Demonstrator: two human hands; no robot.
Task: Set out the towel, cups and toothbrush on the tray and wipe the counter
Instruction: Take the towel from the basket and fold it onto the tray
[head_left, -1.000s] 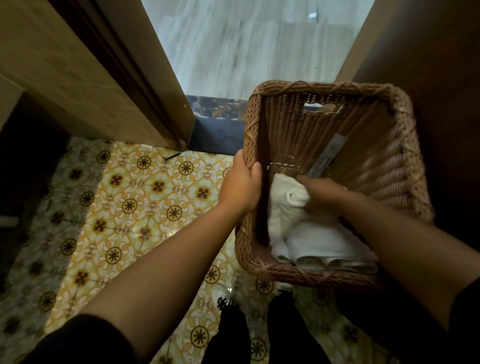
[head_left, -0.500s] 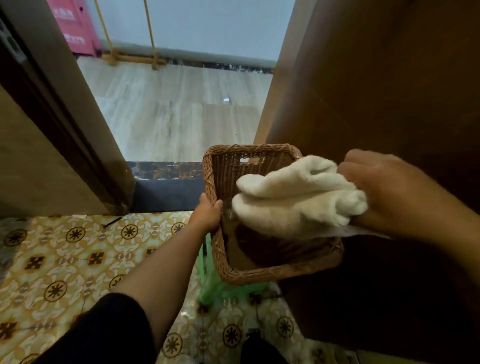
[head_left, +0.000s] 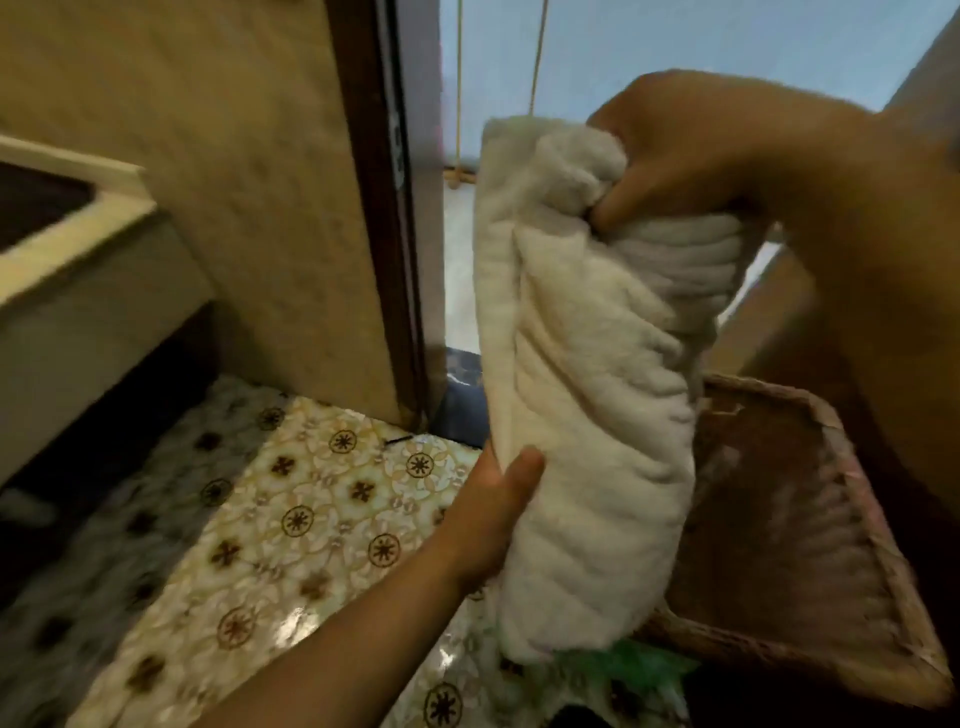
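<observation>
Both hands grip the rolled white towel (head_left: 587, 395): right hand (head_left: 691, 171) clenching its top, left hand (head_left: 493, 514) pinching its lower edge; fetching step, seemingly, so carrying it to the tray comes next.

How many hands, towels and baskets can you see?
Hands: 2, the left hand and the right hand
Towels: 1, the white towel held by both hands
Baskets: 1, the brown basket
Total: 4
</observation>
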